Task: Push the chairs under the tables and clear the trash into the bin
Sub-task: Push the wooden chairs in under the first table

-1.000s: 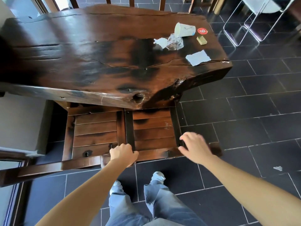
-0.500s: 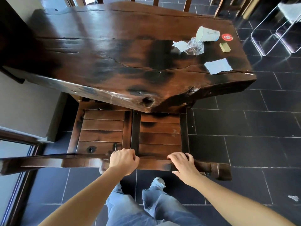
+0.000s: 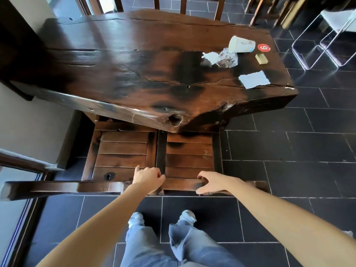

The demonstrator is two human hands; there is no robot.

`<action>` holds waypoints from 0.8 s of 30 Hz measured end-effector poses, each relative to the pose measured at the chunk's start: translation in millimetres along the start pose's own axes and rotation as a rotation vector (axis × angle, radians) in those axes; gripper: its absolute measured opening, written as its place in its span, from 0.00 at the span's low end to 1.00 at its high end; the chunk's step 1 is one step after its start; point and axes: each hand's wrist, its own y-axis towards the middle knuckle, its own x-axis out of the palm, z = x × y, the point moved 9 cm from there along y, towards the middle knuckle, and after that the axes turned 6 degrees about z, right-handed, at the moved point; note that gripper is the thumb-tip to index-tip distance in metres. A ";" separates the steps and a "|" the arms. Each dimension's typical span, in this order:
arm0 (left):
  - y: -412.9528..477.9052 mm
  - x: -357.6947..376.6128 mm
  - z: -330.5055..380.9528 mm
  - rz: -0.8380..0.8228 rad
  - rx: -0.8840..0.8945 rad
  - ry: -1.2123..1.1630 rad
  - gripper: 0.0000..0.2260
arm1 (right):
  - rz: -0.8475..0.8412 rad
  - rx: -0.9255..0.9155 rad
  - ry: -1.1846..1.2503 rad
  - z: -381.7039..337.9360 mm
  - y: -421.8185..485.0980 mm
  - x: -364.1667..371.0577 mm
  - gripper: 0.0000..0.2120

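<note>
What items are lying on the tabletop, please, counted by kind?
Paper cup: 1
Paper scraps: 2
Clear wrapper: 1
Yellow block: 1
Red number tag: 1
Total: 6

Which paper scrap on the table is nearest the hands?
The flat rectangular scrap at the right edge; crumpled scrap lies farther back, beside the plastic wrap.

The left chair [image 3: 123, 149] and right chair [image 3: 189, 153] stand side by side, partly under the table's [image 3: 115, 64] near edge. A cup [image 3: 241, 44], wrapper [image 3: 227, 58] and paper [image 3: 254, 79] lie near its right end.
</note>
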 end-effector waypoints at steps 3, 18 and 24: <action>-2.9 -16.0 -13.9 0.056 -0.039 -0.211 0.13 | 0.031 -0.030 0.073 -31.4 6.2 -9.5 0.30; -43.6 -14.1 -254.0 0.024 0.014 -0.005 0.29 | 0.332 -0.282 -0.505 -253.1 27.6 51.2 0.31; -27.3 -0.5 -253.3 0.046 0.035 0.104 0.23 | 0.467 -0.278 -0.439 -245.3 24.9 52.3 0.26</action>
